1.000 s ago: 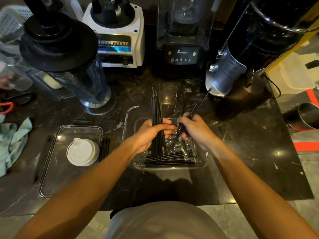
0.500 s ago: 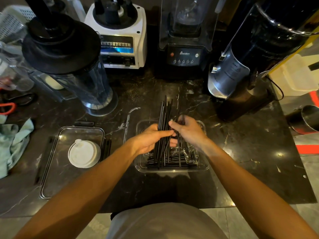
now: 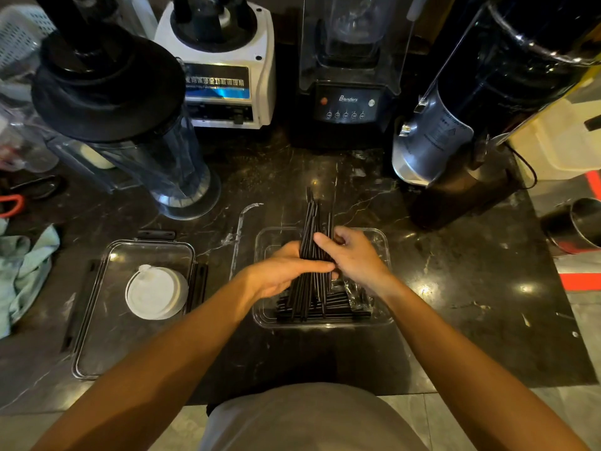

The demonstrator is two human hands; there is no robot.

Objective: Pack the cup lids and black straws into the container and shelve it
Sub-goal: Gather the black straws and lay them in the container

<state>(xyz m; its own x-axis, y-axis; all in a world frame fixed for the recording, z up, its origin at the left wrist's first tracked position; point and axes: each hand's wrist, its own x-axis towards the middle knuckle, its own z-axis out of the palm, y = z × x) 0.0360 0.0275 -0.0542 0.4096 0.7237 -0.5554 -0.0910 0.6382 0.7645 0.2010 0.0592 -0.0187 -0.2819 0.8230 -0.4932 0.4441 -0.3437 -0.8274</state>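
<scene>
Both the left hand (image 3: 286, 271) and right hand (image 3: 353, 258) clasp a bundle of black straws (image 3: 312, 229) above the container (image 3: 383, 320) near the counter's front edge, with lids (image 3: 156, 292) unpacked and shelving left.

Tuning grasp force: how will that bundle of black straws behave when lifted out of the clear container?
The black straws are thin and long, so probably light and slightly bendy. They look smooth and loose, unbanded, so some could slide out of the left hand and right hand. Round ones dropped outside the container would likely roll.
</scene>
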